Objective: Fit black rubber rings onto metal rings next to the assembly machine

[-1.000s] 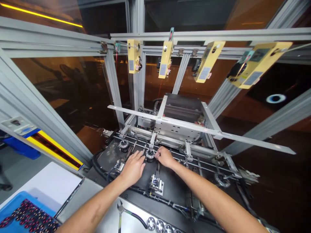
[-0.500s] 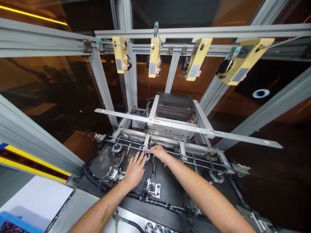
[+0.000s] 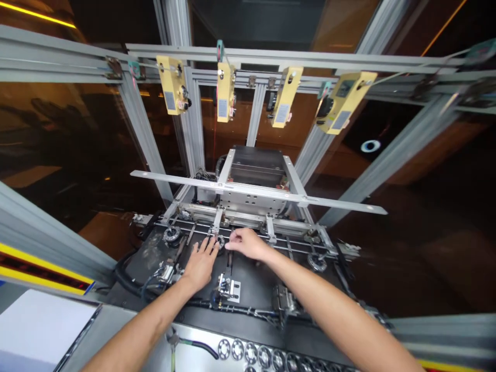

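Observation:
My left hand [image 3: 199, 264] lies palm down over the black machine bed, its fingers spread and their tips at a small round metal part [image 3: 220, 242]. Just right of that part is my right hand [image 3: 248, 244], thumb and fingers curled into a pinch; whatever is between them is too small to make out. Part of the round piece is hidden by the left fingertips. Similar ring-shaped fixtures sit at the left [image 3: 172, 235] and the right [image 3: 316, 262] of the bed. A small metal clamp block [image 3: 228, 287] stands in front of the hands.
A long flat metal bar [image 3: 263, 192] crosses above the bed behind my hands. Several yellow boxes [image 3: 226, 93] hang from the aluminium frame. Along the front ledge are green-handled pliers [image 3: 194, 343] and a row of slotted metal rings [image 3: 237, 350]. A yellow-edged strip [image 3: 42, 268] stands left.
My right hand has moved slightly right, away from the round part and the left fingertips. The left hand stays there, fingers spread. The view has shifted, showing more of the ring row.

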Demonstrator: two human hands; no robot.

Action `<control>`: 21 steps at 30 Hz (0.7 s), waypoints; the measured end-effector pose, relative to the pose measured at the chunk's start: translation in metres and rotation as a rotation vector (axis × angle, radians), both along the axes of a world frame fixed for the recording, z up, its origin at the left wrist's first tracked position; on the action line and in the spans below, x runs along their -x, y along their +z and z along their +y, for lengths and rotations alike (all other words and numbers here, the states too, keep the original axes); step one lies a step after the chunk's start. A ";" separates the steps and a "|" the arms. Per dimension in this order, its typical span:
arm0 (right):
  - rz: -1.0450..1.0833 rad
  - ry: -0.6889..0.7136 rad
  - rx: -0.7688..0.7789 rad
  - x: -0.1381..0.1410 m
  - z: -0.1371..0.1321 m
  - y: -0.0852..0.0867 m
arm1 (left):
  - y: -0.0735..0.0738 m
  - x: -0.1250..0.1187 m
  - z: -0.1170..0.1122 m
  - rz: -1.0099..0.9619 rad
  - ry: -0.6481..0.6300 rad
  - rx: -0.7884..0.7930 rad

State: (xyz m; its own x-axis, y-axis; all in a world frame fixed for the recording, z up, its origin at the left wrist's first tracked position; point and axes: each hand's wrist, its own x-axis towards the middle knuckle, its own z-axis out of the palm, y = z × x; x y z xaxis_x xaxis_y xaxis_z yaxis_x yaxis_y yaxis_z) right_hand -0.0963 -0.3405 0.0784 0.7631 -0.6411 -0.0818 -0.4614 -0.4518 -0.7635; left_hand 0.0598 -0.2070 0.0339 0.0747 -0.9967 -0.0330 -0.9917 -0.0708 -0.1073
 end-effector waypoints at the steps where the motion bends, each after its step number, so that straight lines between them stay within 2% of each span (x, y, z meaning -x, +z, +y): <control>1: 0.004 0.051 0.023 0.025 0.001 0.006 | 0.002 -0.001 0.001 0.007 -0.002 -0.005; 2: 0.018 0.066 0.045 0.051 0.000 0.008 | 0.004 -0.001 0.003 0.016 -0.004 -0.009; 4: 0.063 -0.036 0.118 0.102 -0.006 0.003 | 0.011 0.002 0.007 0.040 -0.007 -0.010; 6: 0.121 -0.172 0.204 0.140 -0.015 -0.014 | 0.021 0.012 0.009 0.065 -0.014 0.007; 8: 0.131 -0.201 0.280 0.159 -0.021 -0.036 | 0.034 0.029 0.008 0.090 -0.052 0.028; 11: 0.053 -0.096 0.386 0.156 -0.020 -0.063 | 0.048 0.061 -0.006 0.110 -0.153 0.039; 13: 0.008 -0.031 0.439 0.144 -0.016 -0.072 | 0.052 0.080 -0.020 0.108 -0.226 0.015; 17: -0.013 -0.003 0.485 0.128 -0.012 -0.078 | 0.043 0.100 -0.049 0.080 -0.324 -0.112; 21: -0.013 -0.114 0.436 0.127 -0.016 -0.081 | 0.032 0.111 -0.061 0.038 -0.330 -0.239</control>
State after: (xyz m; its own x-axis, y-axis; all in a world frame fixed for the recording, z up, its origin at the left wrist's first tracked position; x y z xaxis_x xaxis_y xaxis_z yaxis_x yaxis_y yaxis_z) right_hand -0.2234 -0.3567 -0.0026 0.6849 -0.6934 0.2239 -0.5182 -0.6796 -0.5193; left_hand -0.0513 -0.2678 0.0656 -0.2532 -0.9308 -0.2634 -0.9606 0.2741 -0.0451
